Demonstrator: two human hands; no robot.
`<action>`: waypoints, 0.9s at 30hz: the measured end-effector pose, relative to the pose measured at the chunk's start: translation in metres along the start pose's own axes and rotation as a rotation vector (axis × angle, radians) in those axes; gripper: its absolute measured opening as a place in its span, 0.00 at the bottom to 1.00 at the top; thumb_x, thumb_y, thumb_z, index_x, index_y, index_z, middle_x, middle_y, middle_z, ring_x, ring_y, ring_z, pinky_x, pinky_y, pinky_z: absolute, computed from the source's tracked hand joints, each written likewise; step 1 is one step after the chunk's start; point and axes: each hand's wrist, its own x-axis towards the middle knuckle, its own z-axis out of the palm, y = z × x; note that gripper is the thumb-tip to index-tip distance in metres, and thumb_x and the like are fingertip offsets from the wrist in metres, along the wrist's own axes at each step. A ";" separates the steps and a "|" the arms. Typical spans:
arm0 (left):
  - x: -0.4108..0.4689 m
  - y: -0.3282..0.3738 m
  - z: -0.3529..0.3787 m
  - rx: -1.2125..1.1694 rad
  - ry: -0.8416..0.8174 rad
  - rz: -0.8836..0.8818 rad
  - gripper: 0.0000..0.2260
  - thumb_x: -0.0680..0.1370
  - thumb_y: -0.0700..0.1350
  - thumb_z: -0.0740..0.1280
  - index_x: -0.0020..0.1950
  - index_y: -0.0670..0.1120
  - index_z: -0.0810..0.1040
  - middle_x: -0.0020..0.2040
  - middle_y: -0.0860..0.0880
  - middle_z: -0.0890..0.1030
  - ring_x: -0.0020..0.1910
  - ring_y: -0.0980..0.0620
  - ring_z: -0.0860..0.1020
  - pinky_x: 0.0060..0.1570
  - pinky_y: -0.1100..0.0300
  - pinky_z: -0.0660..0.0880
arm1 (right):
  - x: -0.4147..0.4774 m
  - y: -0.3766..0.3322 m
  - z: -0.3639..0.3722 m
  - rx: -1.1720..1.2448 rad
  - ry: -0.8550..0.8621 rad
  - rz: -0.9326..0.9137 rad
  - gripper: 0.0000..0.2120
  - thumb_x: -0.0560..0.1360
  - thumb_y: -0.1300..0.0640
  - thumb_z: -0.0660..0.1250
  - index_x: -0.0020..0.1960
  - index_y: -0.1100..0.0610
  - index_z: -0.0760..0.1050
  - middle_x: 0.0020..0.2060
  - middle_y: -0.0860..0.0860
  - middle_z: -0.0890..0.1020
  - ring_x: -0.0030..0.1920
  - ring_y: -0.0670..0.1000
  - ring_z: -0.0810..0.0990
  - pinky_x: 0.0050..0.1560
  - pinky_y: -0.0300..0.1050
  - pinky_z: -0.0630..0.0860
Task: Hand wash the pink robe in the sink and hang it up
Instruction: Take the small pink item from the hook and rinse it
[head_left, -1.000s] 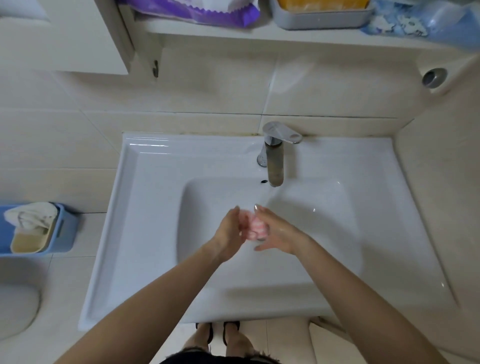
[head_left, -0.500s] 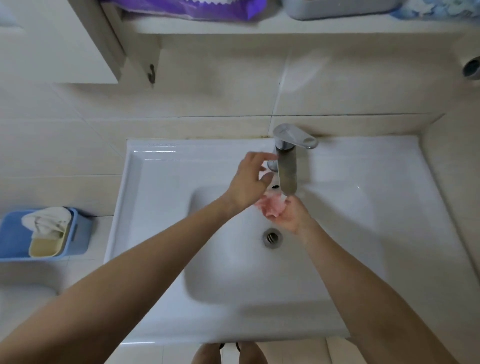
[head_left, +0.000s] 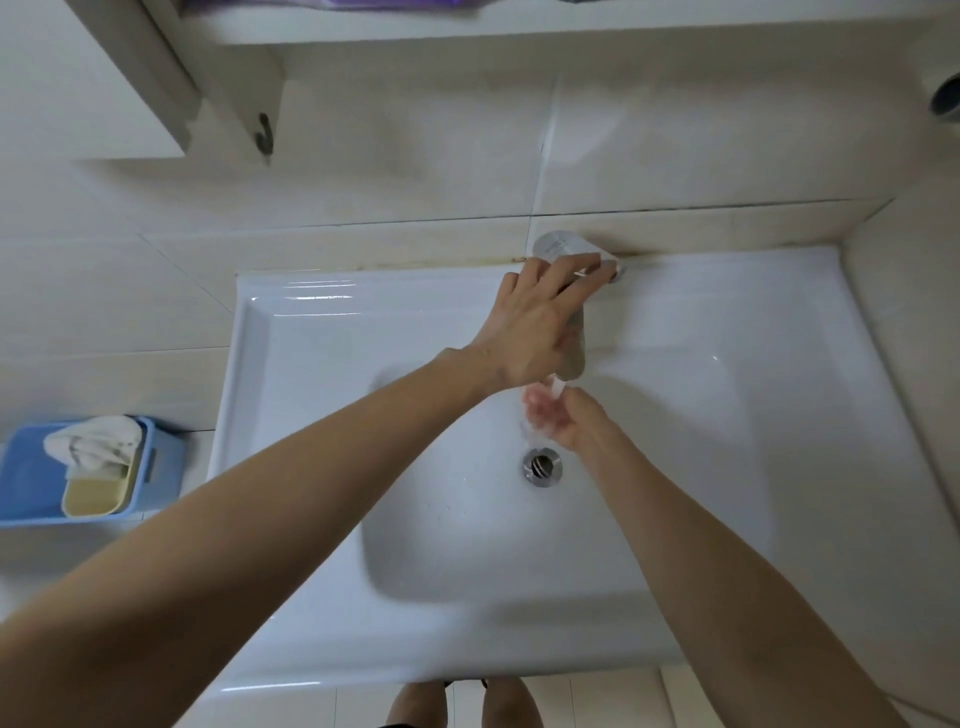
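Note:
A white sink (head_left: 311, 332) fills the middle of the head view, with its drain (head_left: 542, 465) in the basin. At the back stands a chrome faucet (head_left: 574, 358), and water runs from its spout. My left hand (head_left: 530, 322) reaches over the faucet and its fingers lie fairly straight across the lever (head_left: 558, 244). Just below the spout, my right hand (head_left: 576, 421) is cupped under the stream around a small pink lump (head_left: 537, 410). Water and blur hide what the lump is. No robe-sized garment shows.
A blue basket (head_left: 166, 457) holding a white cloth (head_left: 93, 444) and a yellow tub sits on the floor to the left. A hook (head_left: 264, 136) hangs under the wall cabinet at upper left. A shelf (head_left: 467, 26) runs above the tiled wall.
My hands parted. The left one rose from the pink lump to the faucet lever, the right one carried the lump under the spout, and water now runs.

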 end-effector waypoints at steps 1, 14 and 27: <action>-0.002 -0.003 0.000 -0.012 -0.014 0.017 0.31 0.76 0.43 0.64 0.77 0.53 0.57 0.74 0.52 0.61 0.62 0.45 0.64 0.56 0.54 0.62 | 0.000 0.001 0.004 0.008 0.069 -0.006 0.12 0.77 0.68 0.56 0.38 0.60 0.72 0.23 0.54 0.79 0.19 0.48 0.75 0.21 0.35 0.70; -0.006 -0.022 -0.006 0.008 -0.107 0.099 0.37 0.75 0.34 0.63 0.77 0.54 0.50 0.78 0.55 0.53 0.49 0.53 0.61 0.49 0.61 0.59 | -0.004 -0.016 -0.009 0.079 -0.238 0.064 0.12 0.73 0.63 0.52 0.46 0.62 0.74 0.45 0.63 0.79 0.41 0.56 0.79 0.50 0.42 0.72; -0.005 -0.019 -0.008 0.067 -0.124 0.148 0.38 0.72 0.30 0.62 0.77 0.53 0.53 0.77 0.54 0.55 0.56 0.46 0.70 0.47 0.57 0.65 | -0.006 0.016 -0.022 -0.038 -0.327 0.009 0.11 0.75 0.52 0.64 0.39 0.58 0.76 0.37 0.55 0.82 0.46 0.53 0.78 0.57 0.56 0.71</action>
